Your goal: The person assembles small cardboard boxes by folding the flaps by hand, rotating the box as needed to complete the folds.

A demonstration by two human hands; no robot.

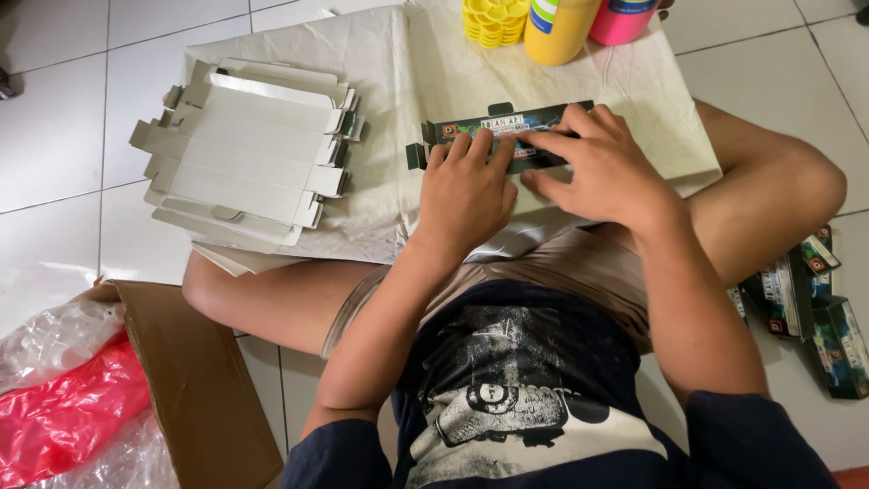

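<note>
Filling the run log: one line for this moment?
left hand: pressing dark flat carton | right hand: pressing same carton | blank stack: left

Both hands are lying side by side on the dark flat carton (507, 127), taking up the middle of the cream sheet (398, 54). Bare sheet is lying open between that carton and the stack of grey flattened cartons (249, 149), which is blocking the left side. Behind, the yellow bottle (557, 27), pink bottle (620, 18) and yellow caps (493, 20) are closing off the far edge. The bent knees are hemming in both sides. Folded dark boxes (815, 308) are crowding the floor at right; a brown cardboard box (195, 380) with plastic bags (68, 398) is filling the lower left.
</note>
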